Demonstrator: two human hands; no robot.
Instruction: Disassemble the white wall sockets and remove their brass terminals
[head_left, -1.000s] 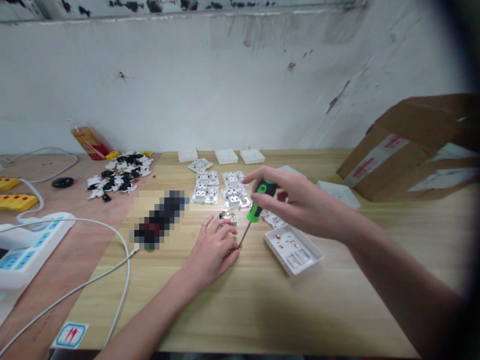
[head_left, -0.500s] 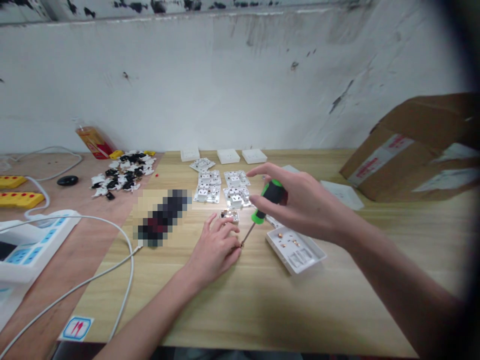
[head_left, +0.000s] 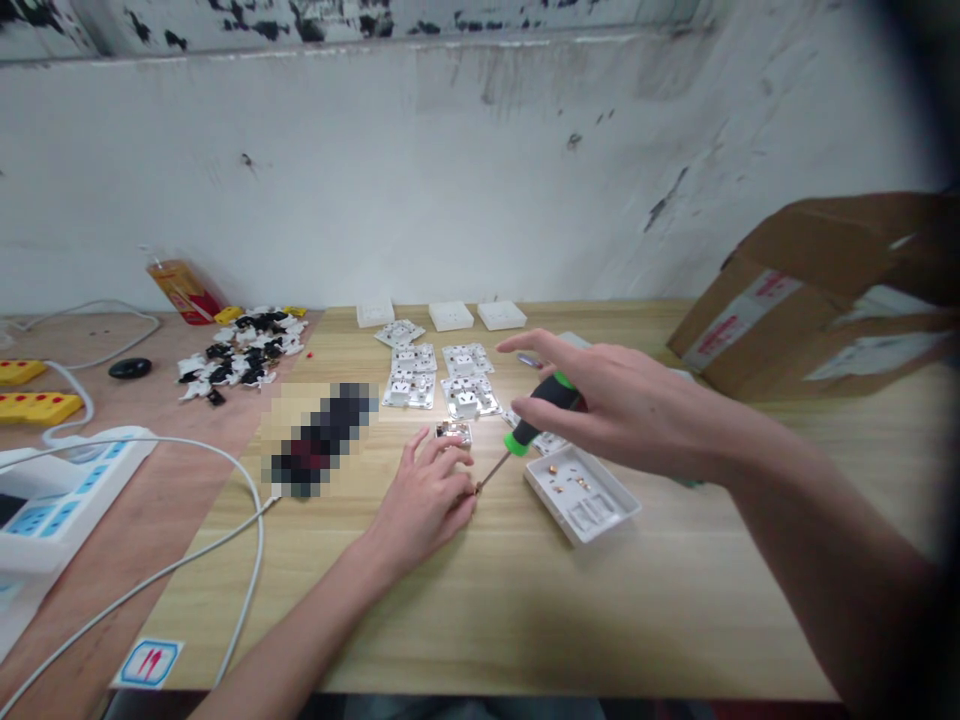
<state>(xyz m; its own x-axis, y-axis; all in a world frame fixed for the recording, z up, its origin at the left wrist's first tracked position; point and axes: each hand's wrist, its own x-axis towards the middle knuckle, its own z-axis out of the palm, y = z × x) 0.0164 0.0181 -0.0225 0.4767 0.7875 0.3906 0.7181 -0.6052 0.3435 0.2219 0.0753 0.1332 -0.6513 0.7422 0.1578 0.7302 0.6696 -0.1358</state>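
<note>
green-and-black in the head view, the screwdriver (head_left: 523, 433) sits in my right hand (head_left: 637, 402), closed round its handle, index finger raised. its tip meets a small brass piece (head_left: 478, 489) by my left hand (head_left: 433, 490), at six o'clock from centre — whether that hand pinches it, i cannot tell. best to keep shaft and screw slot aligned, if slot there is — pressing gently, clear of the white tray (head_left: 551, 504) at three o'clock.

I count 1 screwdriver (head_left: 532, 426), 1 open tray (head_left: 609, 516), at least 6 socket plates (head_left: 469, 398), 2 yellow power strips (head_left: 37, 408), 1 cardboard box (head_left: 825, 245).
</note>
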